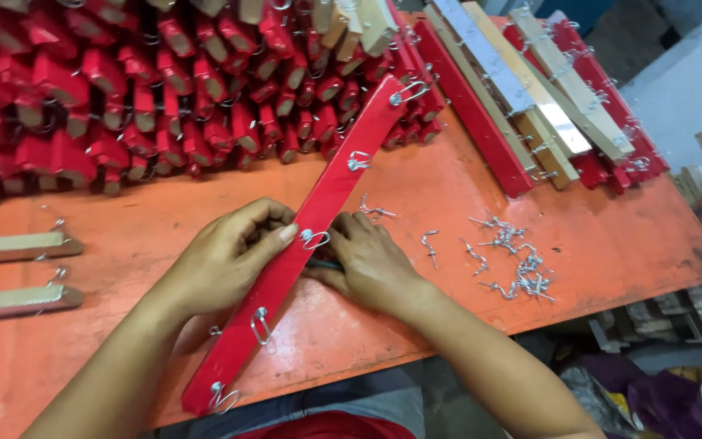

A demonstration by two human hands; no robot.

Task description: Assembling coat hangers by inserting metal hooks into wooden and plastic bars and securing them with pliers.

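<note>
Red wooden slat lies diagonally on the orange surface, five metal hooks along it. Left hand closed on the slat's left edge, thumb by the middle hook. Right hand curled against the slat's right edge, fingers on a thin dark tool; grip partly hidden. Loose hooks scattered right of the hands. Stacked red slats behind, bare wooden slats at left.
</note>
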